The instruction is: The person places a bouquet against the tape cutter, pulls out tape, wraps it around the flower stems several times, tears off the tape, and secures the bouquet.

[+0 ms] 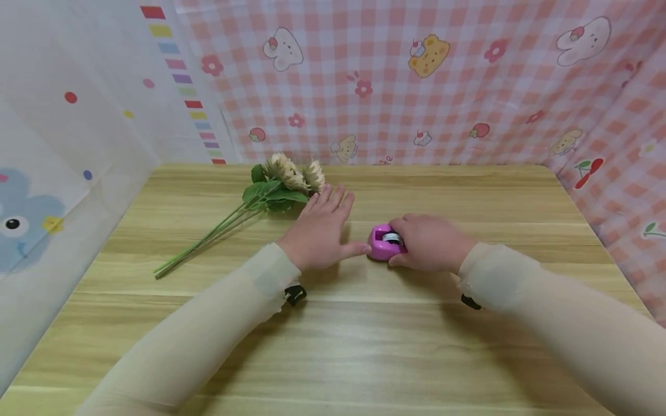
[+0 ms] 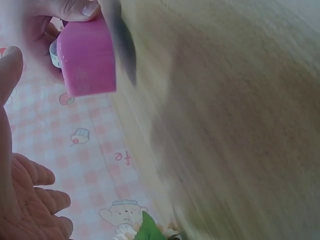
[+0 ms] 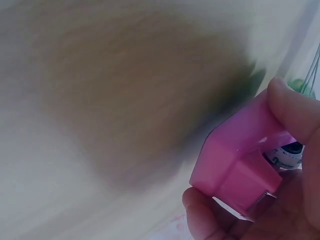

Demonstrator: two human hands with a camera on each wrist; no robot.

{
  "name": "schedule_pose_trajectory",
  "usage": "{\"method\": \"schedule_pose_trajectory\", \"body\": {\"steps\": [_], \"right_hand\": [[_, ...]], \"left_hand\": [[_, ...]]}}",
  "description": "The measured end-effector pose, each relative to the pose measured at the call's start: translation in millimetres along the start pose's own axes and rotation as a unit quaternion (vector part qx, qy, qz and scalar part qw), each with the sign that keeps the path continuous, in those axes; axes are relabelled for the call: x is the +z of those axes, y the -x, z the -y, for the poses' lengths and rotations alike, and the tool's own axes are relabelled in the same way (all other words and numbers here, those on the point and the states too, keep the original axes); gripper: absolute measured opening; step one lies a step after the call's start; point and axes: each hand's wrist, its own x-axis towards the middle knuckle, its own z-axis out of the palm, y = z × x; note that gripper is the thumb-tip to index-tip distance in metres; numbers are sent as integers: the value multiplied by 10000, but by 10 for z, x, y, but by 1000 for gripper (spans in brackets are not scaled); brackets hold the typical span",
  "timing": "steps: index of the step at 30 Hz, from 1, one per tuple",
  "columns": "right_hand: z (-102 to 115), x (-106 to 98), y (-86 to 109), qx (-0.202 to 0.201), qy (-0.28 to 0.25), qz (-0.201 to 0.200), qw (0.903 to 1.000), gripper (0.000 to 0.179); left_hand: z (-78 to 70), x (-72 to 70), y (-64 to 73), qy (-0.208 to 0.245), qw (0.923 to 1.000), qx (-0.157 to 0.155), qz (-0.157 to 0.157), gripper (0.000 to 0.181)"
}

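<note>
At the tape dispenser [image 1: 381,249], the right hand [image 1: 436,241] grips it; left of the dispenser, the left hand [image 1: 319,234] is unclenched, empty. Grip pressure should avoid the serrated cutter [image 3: 261,197].

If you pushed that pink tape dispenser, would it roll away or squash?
The pink tape dispenser probably won't roll, since its body is blocky with a straight, flat-looking base edge. It looks stiff: the right hand grips it with no visible denting. Its glossy surface suggests it might feel a little slippery.
</note>
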Motion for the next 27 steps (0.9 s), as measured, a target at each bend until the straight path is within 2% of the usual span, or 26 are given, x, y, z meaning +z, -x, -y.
{"method": "schedule_pose_trajectory", "body": {"steps": [10,27], "right_hand": [[292,46,-160,-274,-85,191,9994,63],[533,110,-283,-515,-189,-45,9985,66]], "left_hand": [[62,15,60,-31,9999,114,13,113],[179,8,146,-123,9991,331,219,122]]}}
